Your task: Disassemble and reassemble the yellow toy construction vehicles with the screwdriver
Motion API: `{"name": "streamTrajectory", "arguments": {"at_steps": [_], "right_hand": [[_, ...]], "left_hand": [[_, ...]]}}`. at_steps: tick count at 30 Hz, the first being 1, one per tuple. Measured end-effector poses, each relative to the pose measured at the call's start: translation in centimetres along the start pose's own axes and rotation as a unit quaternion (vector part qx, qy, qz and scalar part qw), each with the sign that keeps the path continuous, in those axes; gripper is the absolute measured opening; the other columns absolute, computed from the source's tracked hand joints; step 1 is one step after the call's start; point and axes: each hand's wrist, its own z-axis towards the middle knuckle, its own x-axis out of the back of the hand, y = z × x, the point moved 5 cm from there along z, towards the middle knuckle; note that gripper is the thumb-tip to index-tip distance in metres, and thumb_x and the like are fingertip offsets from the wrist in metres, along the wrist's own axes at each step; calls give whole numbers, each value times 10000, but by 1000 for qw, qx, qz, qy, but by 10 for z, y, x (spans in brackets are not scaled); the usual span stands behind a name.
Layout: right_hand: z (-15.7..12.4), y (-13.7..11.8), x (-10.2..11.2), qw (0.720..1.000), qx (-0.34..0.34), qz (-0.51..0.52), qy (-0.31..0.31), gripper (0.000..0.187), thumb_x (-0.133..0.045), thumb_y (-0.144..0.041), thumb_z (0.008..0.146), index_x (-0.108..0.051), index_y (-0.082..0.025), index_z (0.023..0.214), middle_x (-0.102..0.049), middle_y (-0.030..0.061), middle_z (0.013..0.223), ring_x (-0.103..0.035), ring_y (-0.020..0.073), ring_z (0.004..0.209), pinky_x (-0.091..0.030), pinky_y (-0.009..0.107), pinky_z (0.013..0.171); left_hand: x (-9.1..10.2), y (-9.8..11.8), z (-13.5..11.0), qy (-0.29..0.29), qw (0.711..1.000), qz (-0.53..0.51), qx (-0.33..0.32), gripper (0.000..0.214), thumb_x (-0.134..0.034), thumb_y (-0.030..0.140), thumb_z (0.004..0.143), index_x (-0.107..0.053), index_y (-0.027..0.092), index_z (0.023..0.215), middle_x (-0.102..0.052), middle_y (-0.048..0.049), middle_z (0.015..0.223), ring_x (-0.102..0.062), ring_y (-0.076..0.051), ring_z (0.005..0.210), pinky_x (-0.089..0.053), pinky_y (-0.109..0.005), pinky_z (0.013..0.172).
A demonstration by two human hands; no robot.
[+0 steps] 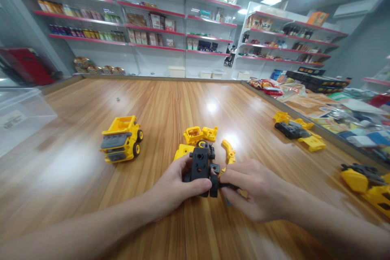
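Note:
My left hand (183, 183) is closed round a black toy vehicle chassis (200, 162) with dark wheels, held above the wooden table. At its right side, my right hand (251, 187) pinches a slim dark piece (229, 186) against the wheel area. My fingers cover most of that piece, so its kind cannot be made out. Just beyond my hands lie a yellow toy body part (183, 151), some yellow frame parts (195, 134) and a curved yellow arm piece (228, 152).
A yellow toy dump truck (120, 140) stands to the left. Loose yellow and black toy parts (298, 130) lie right, with more toy vehicle parts (365, 183) nearer. A clear plastic bin (24, 113) is at the left edge. Packaged goods (319, 105) lie beyond the right rim.

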Motion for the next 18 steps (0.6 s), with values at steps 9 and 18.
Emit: {"name": "streamTrajectory", "arguments": {"at_steps": [9,18], "right_hand": [[2,-2,-2,999,-4,-28,-14,173,-419,-152,895,-552,-154,784,-558,22,701,-458,127,600,-298,301,545],[1,-2,-5,999,-31,-39,-21,200,-422,-173,900,-517,-171,724,-569,14,650,-456,120,549,-263,304,525]], "left_hand": [[-2,3,-3,-4,995,89,44,511,-828,271,668,-601,198,1120,-662,-43,1077,-615,-231,1022,-483,-360,918],[-2,5,-3,13,993,108,47,497,-809,301,690,-593,180,1121,-662,-63,1083,-611,-245,1030,-490,-361,910]]}}
